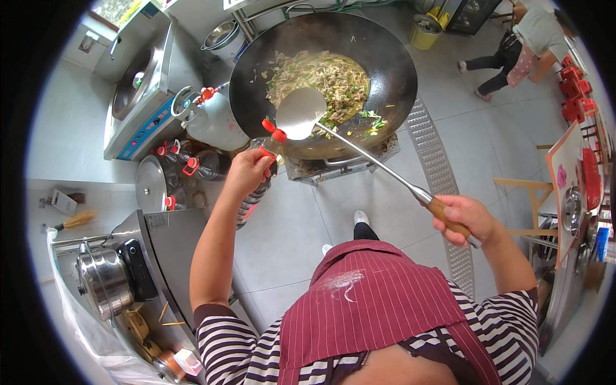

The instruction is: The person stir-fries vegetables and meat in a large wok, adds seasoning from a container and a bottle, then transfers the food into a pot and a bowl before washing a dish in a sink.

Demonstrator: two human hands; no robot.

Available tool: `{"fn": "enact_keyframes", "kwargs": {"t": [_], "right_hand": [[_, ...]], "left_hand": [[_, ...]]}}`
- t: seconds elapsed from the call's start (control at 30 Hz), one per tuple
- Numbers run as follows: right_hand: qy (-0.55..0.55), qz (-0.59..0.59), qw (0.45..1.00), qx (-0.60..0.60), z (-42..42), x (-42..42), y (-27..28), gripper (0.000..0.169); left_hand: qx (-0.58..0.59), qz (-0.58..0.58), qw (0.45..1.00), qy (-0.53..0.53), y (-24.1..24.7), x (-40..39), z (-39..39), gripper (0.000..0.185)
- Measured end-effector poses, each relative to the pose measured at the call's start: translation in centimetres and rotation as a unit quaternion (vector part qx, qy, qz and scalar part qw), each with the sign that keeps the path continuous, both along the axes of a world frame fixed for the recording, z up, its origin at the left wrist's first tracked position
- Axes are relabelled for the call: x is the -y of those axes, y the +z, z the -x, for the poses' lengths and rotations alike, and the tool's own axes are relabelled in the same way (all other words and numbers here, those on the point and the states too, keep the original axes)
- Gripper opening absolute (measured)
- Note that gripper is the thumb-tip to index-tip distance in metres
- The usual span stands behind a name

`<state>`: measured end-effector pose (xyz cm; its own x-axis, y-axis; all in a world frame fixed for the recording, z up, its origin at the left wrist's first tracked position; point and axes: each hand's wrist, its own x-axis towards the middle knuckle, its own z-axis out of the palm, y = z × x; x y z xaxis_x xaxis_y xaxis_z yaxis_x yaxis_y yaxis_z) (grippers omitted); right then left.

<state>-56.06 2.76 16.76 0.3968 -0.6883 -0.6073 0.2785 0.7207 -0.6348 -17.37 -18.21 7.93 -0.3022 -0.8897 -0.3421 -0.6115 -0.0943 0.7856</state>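
Note:
My left hand (248, 173) grips a clear plastic bottle (252, 202) of dark liquid by its neck. The bottle's red flip cap (274, 131) stands open beside the wok's near left rim. In my right hand (467, 221) is the wooden handle (445, 214) of a long steel wok ladle (301, 113). Its broad head is over the near left part of a large black wok (392, 67). Shredded, noodle-like food with green pieces (332, 72) lies in brownish liquid in the wok. A few pieces stick to the near wall.
A metal stove (337, 171) supports the wok. Left of it stand a gas cylinder (216, 122), several red-capped bottles (211, 165) and a cooker with a blue panel (147, 125). A steel pot (103, 279) sits on the left counter. Another person (524, 53) is at far right, beyond a drain grate (428, 144).

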Motion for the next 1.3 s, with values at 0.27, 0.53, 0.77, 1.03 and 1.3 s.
{"fn": "enact_keyframes", "kwargs": {"t": [0.27,0.53,0.77,1.03,1.3], "right_hand": [[0.000,-0.005,1.000,0.017,0.1,-0.6,-0.5,0.035],[-0.010,-0.012,0.999,0.037,0.1,-0.7,-0.9,0.048],[0.000,-0.018,0.999,0.043,0.2,-0.9,-1.3,0.051],[0.003,-0.015,0.999,0.049,0.1,-1.0,-1.2,0.043],[0.006,-0.022,0.998,0.058,0.4,-1.0,-1.5,0.046]], "left_hand": [[0.036,-0.015,0.999,0.003,-0.1,0.3,-0.1,0.017],[0.083,-0.008,0.996,-0.014,-0.1,0.3,0.0,0.017],[0.100,-0.011,0.995,-0.019,-0.5,0.3,-0.1,0.017],[0.118,0.001,0.993,-0.017,-0.6,0.3,0.3,0.018],[0.132,0.011,0.991,-0.028,-1.2,0.5,-0.1,0.018]]}}
